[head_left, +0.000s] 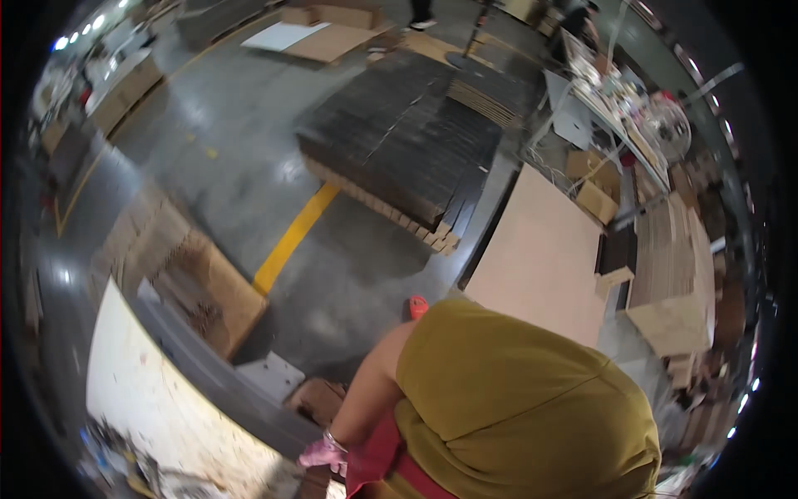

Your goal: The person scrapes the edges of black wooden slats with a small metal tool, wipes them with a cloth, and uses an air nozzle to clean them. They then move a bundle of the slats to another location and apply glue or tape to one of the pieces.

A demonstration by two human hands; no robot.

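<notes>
At the lower edge, my right hand (322, 454) wears a pink glove, with a band around the wrist. My bare forearm runs down to it from a mustard-yellow short sleeve (490, 366). The fingers are small and partly hidden, so I cannot make out a grip. Under the hand lies something dark brown, mostly cut off. Beside it is the stained white top of a worktable (166, 391) with a grey edge (199, 358). A red apron (378, 457) covers part of my front. My left hand is out of the picture.
An orange shoe (417, 307) shows on the floor beyond my arm. Ahead lies a wide black-topped stack (399, 125) of cardboard. A tan board (540, 241) and stacked cartons (669, 283) stand right. An open carton (212, 291) sits left. A fan (667, 129) stands by a cluttered table.
</notes>
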